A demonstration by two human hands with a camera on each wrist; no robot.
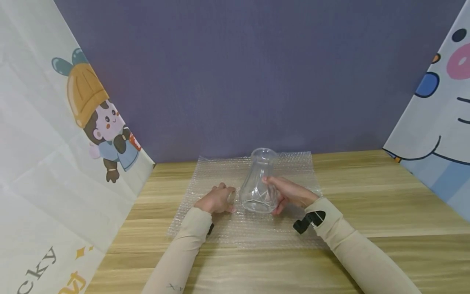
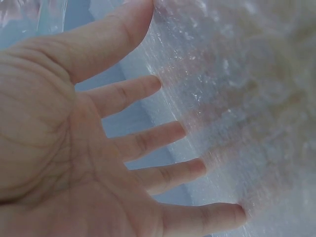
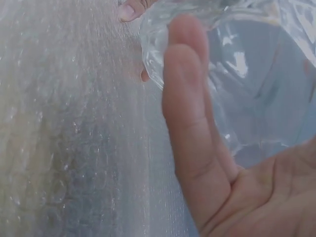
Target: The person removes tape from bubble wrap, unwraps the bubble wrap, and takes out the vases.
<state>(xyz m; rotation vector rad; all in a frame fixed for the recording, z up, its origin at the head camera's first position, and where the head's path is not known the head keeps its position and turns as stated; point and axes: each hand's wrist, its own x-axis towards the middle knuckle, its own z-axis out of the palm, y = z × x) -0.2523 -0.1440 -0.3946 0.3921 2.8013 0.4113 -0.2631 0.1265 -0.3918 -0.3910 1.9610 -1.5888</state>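
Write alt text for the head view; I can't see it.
A right hand grips a clear glass vase by its side, over bubble wrap spread on a wood-grain table. The left hand is close beside the vase's base. A dark purple backdrop stands behind.

Wood-grain tabletop (image 1: pixel 385 183) bounded on three sides

Rear: plain, dark blue-purple wall (image 1: pixel 235 73). Left: creased white panel (image 1: pixel 33 134) printed with a cartoon figure (image 1: pixel 109 128) in an orange hat (image 1: pixel 86 94); lettering (image 1: pixel 38 267) below. Right: second white panel (image 1: pixel 415 126), cartoon print (image 1: pixel 427 85) showing blue and pink patches, cut off at the view's edge. Lighting: soft, even.
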